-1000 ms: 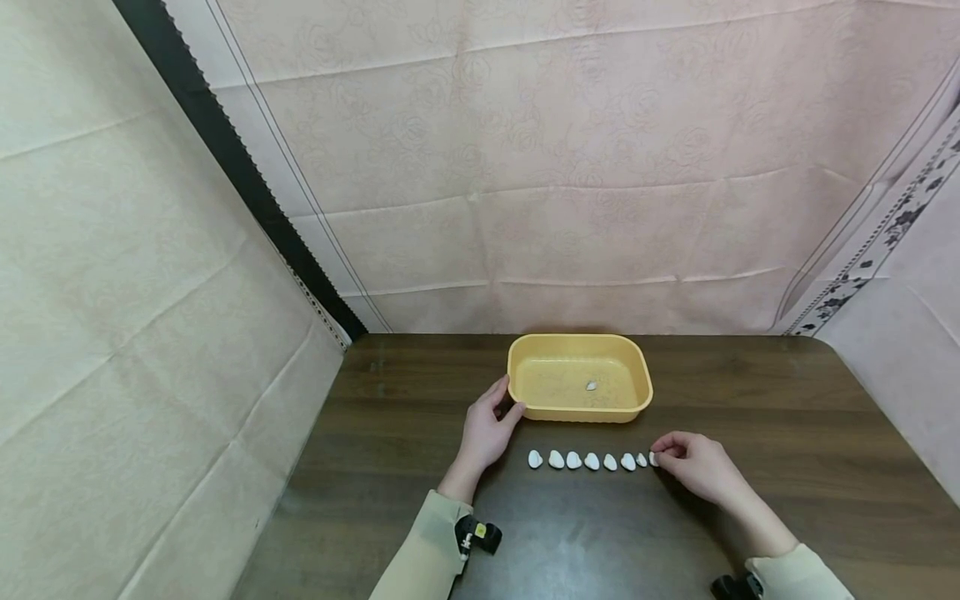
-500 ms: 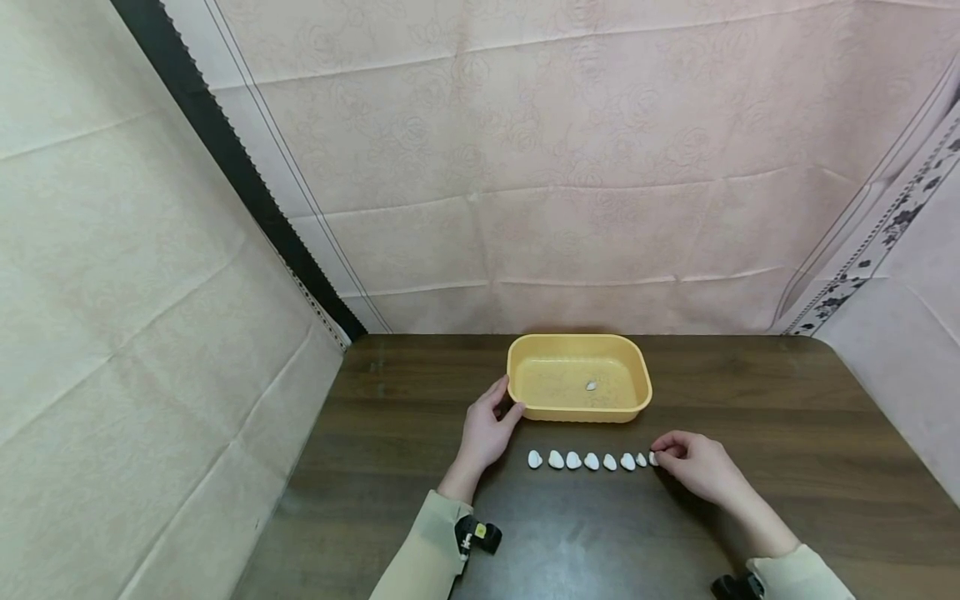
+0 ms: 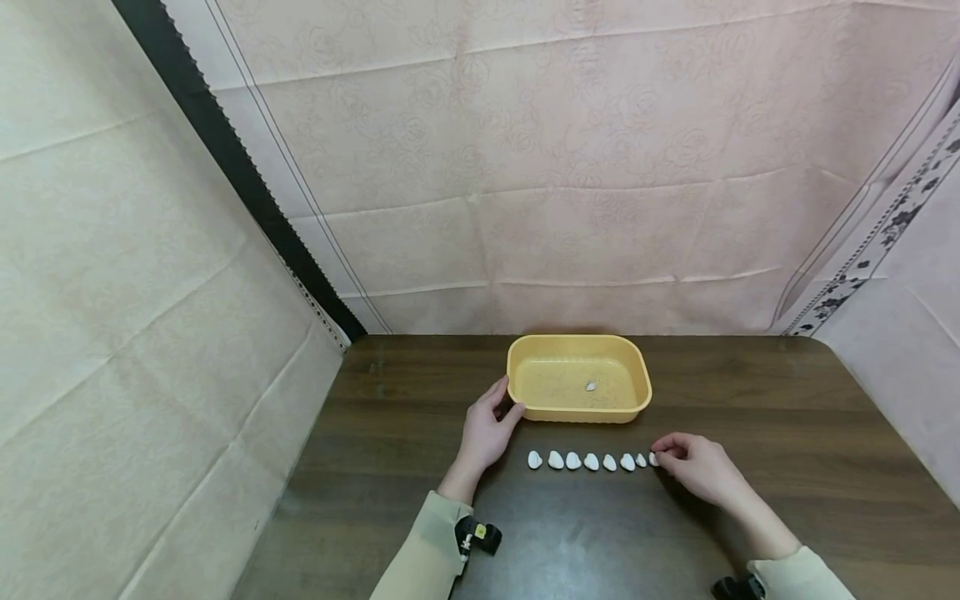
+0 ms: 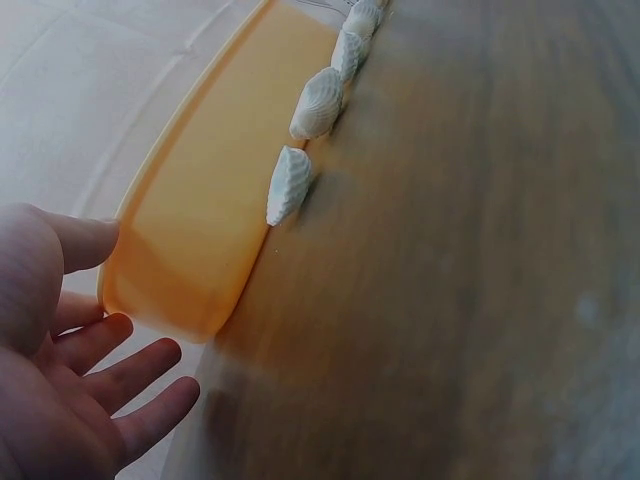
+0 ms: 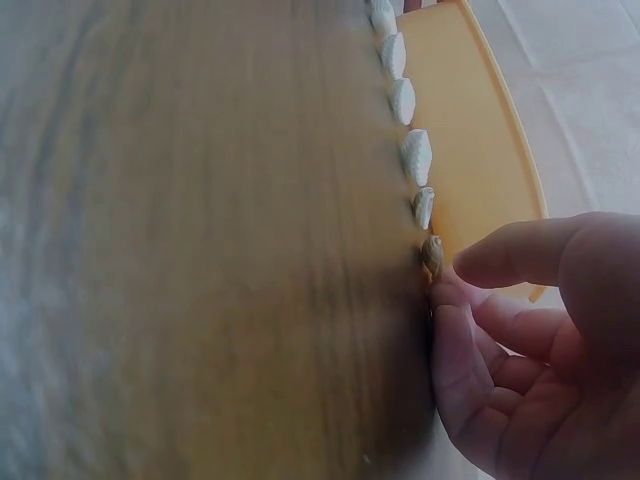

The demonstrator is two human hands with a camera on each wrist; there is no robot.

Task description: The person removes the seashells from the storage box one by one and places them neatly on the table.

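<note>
A row of several white, ribbed seashells lies on the table in front of a yellow plastic basin. My left hand holds the basin's near left corner between thumb and index finger; the other fingers are spread, as the left wrist view shows. At the row's right end, my right hand pinches the last small seashell with thumb and index fingertips, low over or on the tabletop. That shell looks brownish in the right wrist view and is partly covered by the fingers. One small shell lies inside the basin.
The dark wood table ends at a back edge behind the basin. Pale patterned cloth hangs behind it, and more cloth hangs at the left. Black wrist cameras sit on both cuffs.
</note>
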